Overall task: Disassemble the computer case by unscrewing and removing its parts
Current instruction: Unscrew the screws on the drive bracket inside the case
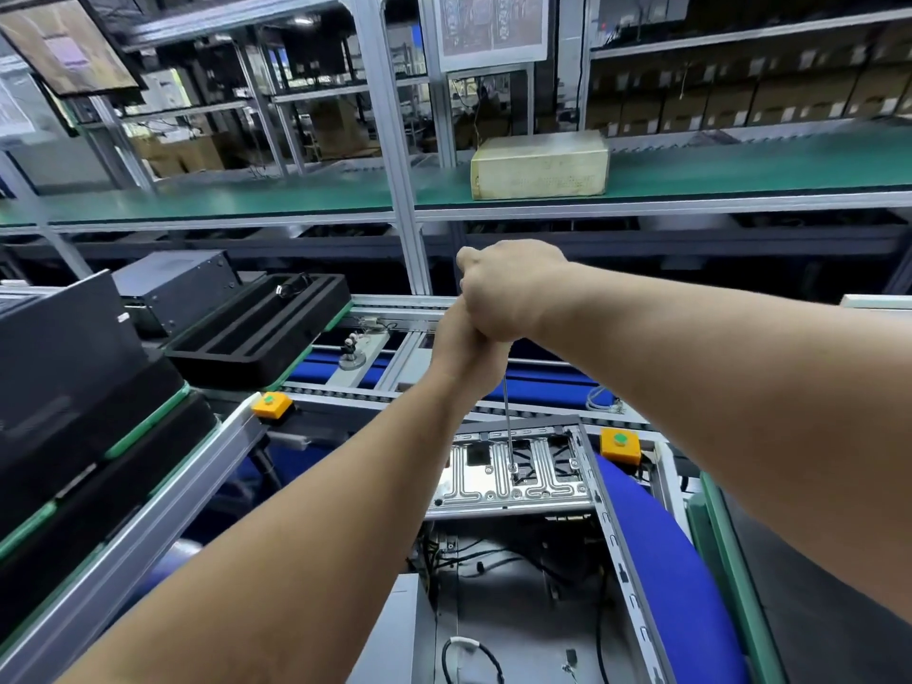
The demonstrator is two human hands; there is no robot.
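The open grey metal computer case [518, 575] lies below me on the blue conveyor mat [676, 550]. My left hand [464, 350] and right hand [508, 288] are stacked together, clasped round a long thin steel screwdriver [508, 422], its tip on the case's ribbed silver plate [513, 478]. Beyond, a pale cardboard box [540, 164] sits on the green shelf [296, 197].

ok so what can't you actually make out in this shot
- Screwdriver handle: head view, hidden inside the right hand and left hand; only the shaft shows.
- Left hand's grip: its fingers are covered by the right hand.
- Screw at the tip on the metal plate: too small to tell whether it is seated or loose.
- Computer case: near end cut off by the bottom edge.
- Poster print: blurred.
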